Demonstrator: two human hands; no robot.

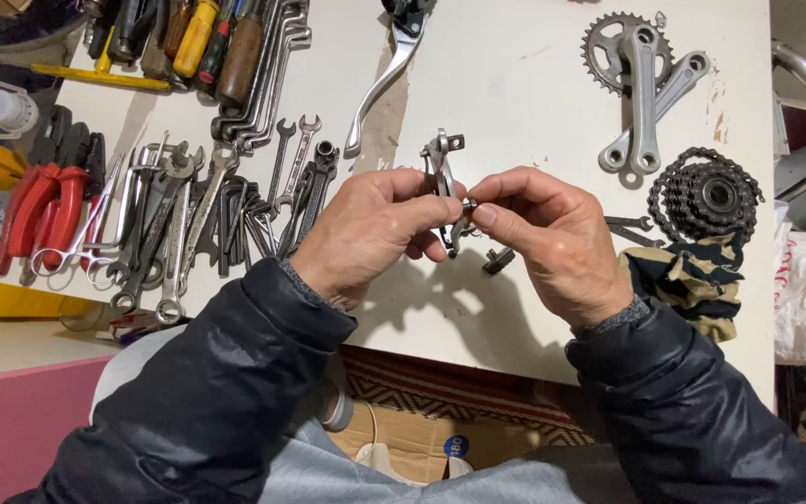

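We pinch the small silver metal brake caliper (442,182) in our left hand (366,233) above the white board (515,93), so our right hand (552,238) fingertips can close on its small bolt (469,203).

Between the fingers (440,207) sits a small brake part (442,173) of bare, dull silver metal, smooth with a soft sheen. Just below the fingers lies a little dark piece (499,260), matt and seemingly metal. The tabletop (515,93) under the fingers is painted white, matt, scuffed and chipped in places. Above the fingers, a brake lever (380,84) shows brushed, pale metal. Left of the fingers, the wrenches (179,224) are grey steel, some shiny, and the pliers (44,210) carry glossy red plastic grips. Right of the fingers, the crank arms (646,93) are satin metal, the sprocket cluster (709,194) dark and greasy-looking, the striped cloth (692,280) soft and woven. The sleeves (226,392) are slick, faintly glossy fabric.
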